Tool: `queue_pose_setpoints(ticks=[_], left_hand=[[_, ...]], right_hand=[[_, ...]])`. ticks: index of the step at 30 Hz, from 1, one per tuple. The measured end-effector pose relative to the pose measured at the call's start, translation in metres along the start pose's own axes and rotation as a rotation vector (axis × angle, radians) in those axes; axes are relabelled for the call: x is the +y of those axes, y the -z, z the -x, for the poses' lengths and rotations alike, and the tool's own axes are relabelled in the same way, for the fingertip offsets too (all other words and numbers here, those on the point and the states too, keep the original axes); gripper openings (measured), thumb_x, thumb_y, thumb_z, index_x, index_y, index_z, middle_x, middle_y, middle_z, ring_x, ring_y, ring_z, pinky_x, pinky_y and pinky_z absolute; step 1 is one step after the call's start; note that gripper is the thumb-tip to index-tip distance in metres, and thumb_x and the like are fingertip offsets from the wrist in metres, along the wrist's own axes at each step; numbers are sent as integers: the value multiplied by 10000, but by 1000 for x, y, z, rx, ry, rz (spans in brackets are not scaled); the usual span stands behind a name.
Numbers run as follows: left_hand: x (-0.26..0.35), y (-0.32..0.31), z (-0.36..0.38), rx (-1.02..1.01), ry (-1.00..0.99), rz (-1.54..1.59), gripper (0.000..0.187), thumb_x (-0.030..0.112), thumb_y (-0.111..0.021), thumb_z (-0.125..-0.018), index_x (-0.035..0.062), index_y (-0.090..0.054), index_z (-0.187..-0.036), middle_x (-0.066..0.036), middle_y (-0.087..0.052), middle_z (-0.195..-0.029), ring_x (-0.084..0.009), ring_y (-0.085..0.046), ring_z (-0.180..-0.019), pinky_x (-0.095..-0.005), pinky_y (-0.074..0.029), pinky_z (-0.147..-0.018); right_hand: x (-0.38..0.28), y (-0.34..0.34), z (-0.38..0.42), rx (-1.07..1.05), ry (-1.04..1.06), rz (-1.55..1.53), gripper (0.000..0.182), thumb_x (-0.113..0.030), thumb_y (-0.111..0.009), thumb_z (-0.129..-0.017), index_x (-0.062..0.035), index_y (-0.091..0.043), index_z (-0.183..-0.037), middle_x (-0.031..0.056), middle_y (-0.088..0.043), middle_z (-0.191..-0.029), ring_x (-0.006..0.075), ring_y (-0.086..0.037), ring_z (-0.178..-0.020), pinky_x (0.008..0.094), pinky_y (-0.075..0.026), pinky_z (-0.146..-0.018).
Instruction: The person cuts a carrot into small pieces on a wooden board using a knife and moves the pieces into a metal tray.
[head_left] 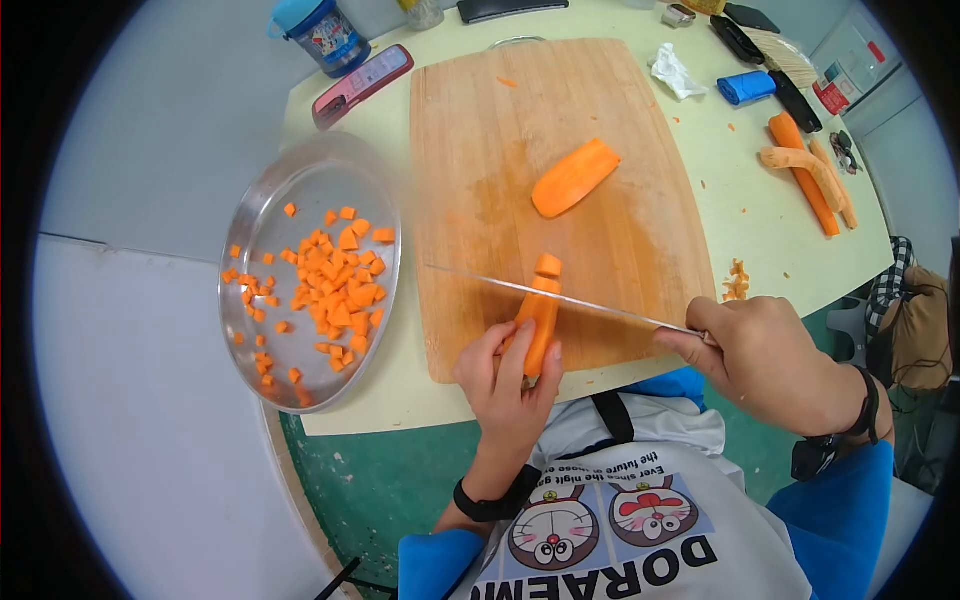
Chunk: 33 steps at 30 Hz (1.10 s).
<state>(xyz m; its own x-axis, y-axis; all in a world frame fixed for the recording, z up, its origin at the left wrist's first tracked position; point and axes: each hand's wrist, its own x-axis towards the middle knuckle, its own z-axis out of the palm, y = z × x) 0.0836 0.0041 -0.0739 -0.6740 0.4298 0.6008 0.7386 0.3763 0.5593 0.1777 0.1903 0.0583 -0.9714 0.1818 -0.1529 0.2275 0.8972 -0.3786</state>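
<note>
Holding a smooth, tapered carrot piece [541, 325] on the near half of a wood-grained cutting board [465, 120], the left-hand grip [508, 388] presses around its near end; the right-hand grip [762, 350] clasps a thin metal knife [630, 316] crossing its far end. Left, a shiny oval tray [330, 172] bears diced cubes [335, 285]; green floor [380, 490] lies below the pale table [740, 200].

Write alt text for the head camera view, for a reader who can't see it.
A person's left hand holds a carrot piece on a wooden cutting board while the right hand holds a knife across it. A thicker carrot chunk lies farther up the board; to the left sits a metal tray of diced carrot.
</note>
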Motion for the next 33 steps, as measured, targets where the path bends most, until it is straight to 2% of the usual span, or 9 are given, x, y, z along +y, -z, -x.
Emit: queue_pose_setpoints(ticks=[11,12,14,23,33], left_hand=[[0,-1,0,-3,12,-15,302,11,-729,-664,9,-646,-955,-106,-561,-986,-224,-515,-857,-278,-430,-716],[-1,-1,1,-2,18,-15,326,47,-742,-655,21,-650,-967,-100,-567,-979,-231,-521,-860,-302,-415,-731],[-1,-1,1,-4,25,-13,352,83,-756,-646,33,-654,-979,-94,-573,-973,-239,-526,-864,-326,-401,-745],[-1,2,0,-31,47,37,374,17,-762,-617,8,-662,-977,-110,-574,-967,-257,-522,-858,-318,-425,-717],[-2,-1,2,8,-2,10,389,21,-763,-612,13,-661,-987,-107,-554,-963,-259,-508,-823,-323,-432,-700]], right_hand=[[0,-11,1,3,71,65,377,-333,-574,-856,-34,-481,-646,105,-470,-404,268,-526,-364,350,-408,-345],[0,-11,0,1,66,63,377,-333,-574,-856,-34,-481,-646,105,-470,-404,268,-526,-364,350,-408,-345],[-2,-8,0,-87,58,55,367,-318,-565,-862,-19,-486,-662,113,-490,-428,275,-534,-373,352,-417,-350],[-5,1,-14,-206,11,12,385,-314,-558,-864,0,-501,-648,138,-495,-439,302,-558,-416,360,-442,-378],[-4,-9,-21,-109,6,29,416,-335,-568,-855,-3,-517,-609,161,-495,-444,331,-551,-422,380,-452,-401]])
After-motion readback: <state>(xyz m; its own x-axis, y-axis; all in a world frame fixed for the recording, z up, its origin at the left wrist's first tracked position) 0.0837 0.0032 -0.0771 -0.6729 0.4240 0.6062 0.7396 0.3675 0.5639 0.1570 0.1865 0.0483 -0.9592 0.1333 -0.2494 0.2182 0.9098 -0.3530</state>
